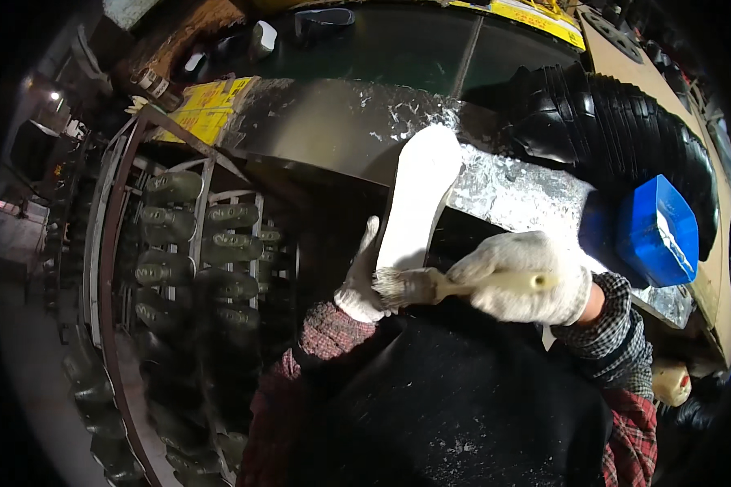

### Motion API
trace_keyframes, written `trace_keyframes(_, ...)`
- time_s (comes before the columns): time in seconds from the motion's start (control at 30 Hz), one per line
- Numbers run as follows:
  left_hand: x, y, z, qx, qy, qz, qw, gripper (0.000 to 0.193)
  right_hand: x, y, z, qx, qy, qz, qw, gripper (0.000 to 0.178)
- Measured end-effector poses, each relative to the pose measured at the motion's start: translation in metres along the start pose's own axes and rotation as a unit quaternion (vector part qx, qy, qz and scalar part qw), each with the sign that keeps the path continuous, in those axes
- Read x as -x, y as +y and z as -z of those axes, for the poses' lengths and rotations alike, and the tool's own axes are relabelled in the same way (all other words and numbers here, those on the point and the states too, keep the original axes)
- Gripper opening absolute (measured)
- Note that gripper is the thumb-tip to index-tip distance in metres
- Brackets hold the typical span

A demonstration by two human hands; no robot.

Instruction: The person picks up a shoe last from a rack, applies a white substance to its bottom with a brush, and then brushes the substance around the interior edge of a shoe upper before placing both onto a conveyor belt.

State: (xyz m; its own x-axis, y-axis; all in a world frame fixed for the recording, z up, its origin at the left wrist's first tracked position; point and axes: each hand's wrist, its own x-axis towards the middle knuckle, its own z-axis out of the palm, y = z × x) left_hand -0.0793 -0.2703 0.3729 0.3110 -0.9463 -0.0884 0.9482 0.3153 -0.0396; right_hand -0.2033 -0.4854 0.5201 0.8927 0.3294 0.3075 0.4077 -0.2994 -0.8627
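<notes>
A shoe sole [422, 191] with a white upper face slants away from me, its far end over the workbench edge. My left hand [359, 280], in a whitish work glove, grips its near end from the left with the thumb along the side. A paintbrush [414, 286] is held in my right hand [528, 276], also gloved, fingers wrapped round its pale handle. The whitish bristles touch the sole's near end, beside my left hand. To the right stands a blue plastic tub [662, 231] with white residue on its inner wall.
Black shoe parts [617, 122] stand stacked at the right. A board smeared with white [520, 191] lies under the sole's right side. Dark shoes [170, 215] hang on a metal rack [110, 243] at left. A dark surface [398, 53] with several soles lies beyond the bench.
</notes>
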Motion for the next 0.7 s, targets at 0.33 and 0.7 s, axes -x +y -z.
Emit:
trace_keyframes(0.33, 0.009, 0.021, 0.024, -0.023, -0.075, 0.168, 0.983, 0.087, 0.016, 0.036, 0.003, -0.142, 0.148, -0.186, 0.961, 0.031)
trace_keyframes(0.7, 0.001, 0.055, -0.030, -0.030, 0.097, 0.151, 0.983, 0.097, 0.017, 0.016, 0.038, 0.259, 0.194, -0.044, 0.945, 0.031)
